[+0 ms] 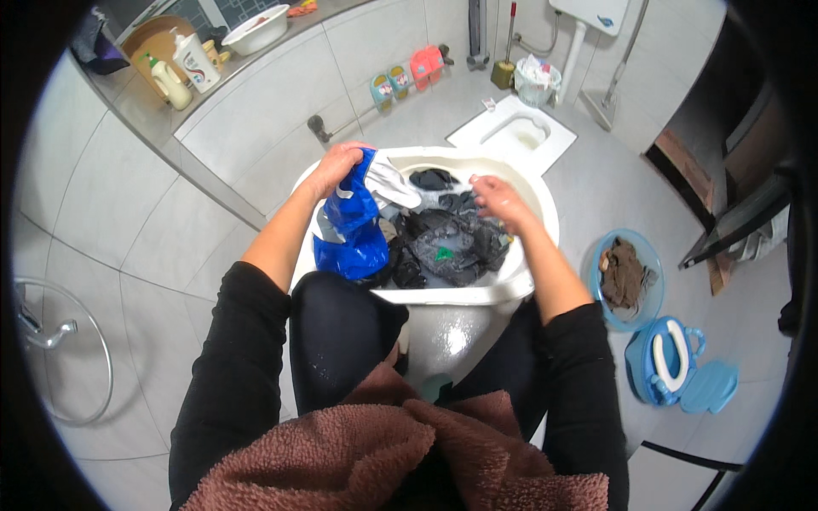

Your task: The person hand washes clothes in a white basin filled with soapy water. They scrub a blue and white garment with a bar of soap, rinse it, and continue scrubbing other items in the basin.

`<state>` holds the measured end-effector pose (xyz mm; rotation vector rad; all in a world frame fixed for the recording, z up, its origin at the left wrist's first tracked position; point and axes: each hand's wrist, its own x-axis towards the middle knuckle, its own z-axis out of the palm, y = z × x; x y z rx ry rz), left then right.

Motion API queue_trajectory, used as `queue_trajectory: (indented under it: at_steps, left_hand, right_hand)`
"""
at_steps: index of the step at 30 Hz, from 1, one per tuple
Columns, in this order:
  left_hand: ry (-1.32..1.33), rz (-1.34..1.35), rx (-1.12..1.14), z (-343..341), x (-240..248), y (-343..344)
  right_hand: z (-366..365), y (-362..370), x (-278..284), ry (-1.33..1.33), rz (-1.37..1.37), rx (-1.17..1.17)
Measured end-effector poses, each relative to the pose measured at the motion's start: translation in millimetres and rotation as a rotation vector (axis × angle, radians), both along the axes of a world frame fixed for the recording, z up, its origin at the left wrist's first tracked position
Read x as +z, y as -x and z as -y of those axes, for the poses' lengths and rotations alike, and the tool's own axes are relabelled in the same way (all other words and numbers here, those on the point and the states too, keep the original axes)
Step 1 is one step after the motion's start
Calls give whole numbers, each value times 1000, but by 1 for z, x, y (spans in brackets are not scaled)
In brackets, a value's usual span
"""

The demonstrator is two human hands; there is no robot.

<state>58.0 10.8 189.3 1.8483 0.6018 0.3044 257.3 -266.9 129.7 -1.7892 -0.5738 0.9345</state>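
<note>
A white tub [545, 200] stands in front of me, between my knees. Dark wet clothes [456, 247] lie in it in cloudy water, with a small green patch on one of them. My left hand [341, 166] is closed on the upper edge of a glossy blue and white piece [354, 217], soft and creased, whose lower part hangs down onto the clothes at the tub's left side. Whether it is a garment or a bag I cannot tell. My right hand [503, 204] hovers over the tub's right side, fingers loosely bent and apart, with nothing visible in it.
At right on the floor are a blue basin [601, 311] with brown cloth and a blue child's potty [652, 379]. Behind the tub lies a squat toilet [554, 153] beside a waste bin [537, 89]. Bottles [196, 64] and a white basin [256, 34] stand on the left ledge.
</note>
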Motion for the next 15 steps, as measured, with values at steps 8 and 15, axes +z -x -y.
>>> queue_trajectory:
  at_steps: [8, 15]
  left_hand:
    - [186, 74, -136, 2, 32, 19]
    - [288, 249, -275, 9, -3, 7]
  right_hand:
    - [-56, 23, -81, -12, -366, 14]
    - [-80, 49, -114, -19, -907, 351]
